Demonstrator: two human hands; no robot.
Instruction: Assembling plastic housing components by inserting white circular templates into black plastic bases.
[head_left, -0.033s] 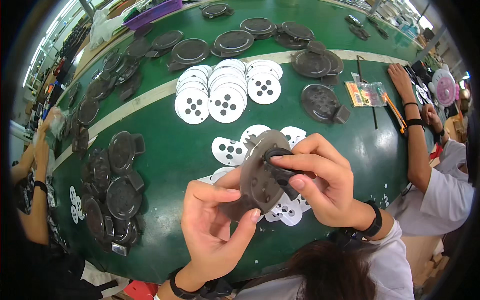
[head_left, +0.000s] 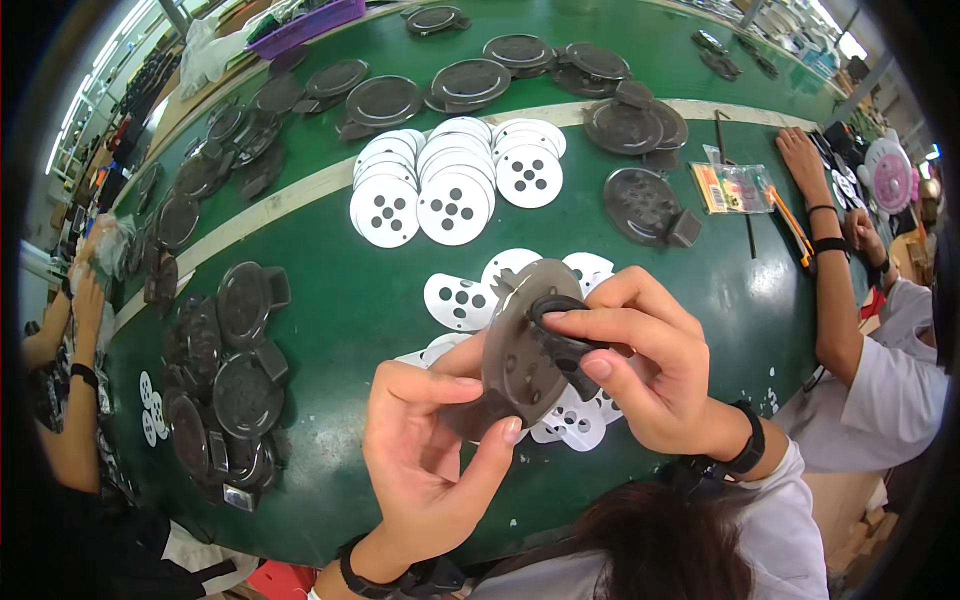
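Observation:
My left hand (head_left: 435, 445) grips the lower left rim of a round, smoky-grey translucent plastic cover (head_left: 515, 370), thumb in front and fingers behind. The cover is tilted, its face turned partly toward my right hand (head_left: 645, 365). Between the thumb and fingers of that hand is a small black part with a rounded, ring-like top (head_left: 558, 312), held against or close to the cover's face; exact contact is hidden. Beneath both hands lie several white discs with holes (head_left: 462, 302), some with cut-out edges, partly covered by the hands.
Overlapping white discs with dark holes (head_left: 455, 210) lie beyond my hands. Grey covers are piled at left (head_left: 248, 395) and along the far side (head_left: 468, 82). A clear packet (head_left: 735, 188) and an orange cutter (head_left: 790, 225) lie at right. Co-workers' arms (head_left: 835, 270) reach in from both sides.
The co-worker's hands at the far left have shifted slightly. My own hands keep nearly the same pose on the cover and the black part.

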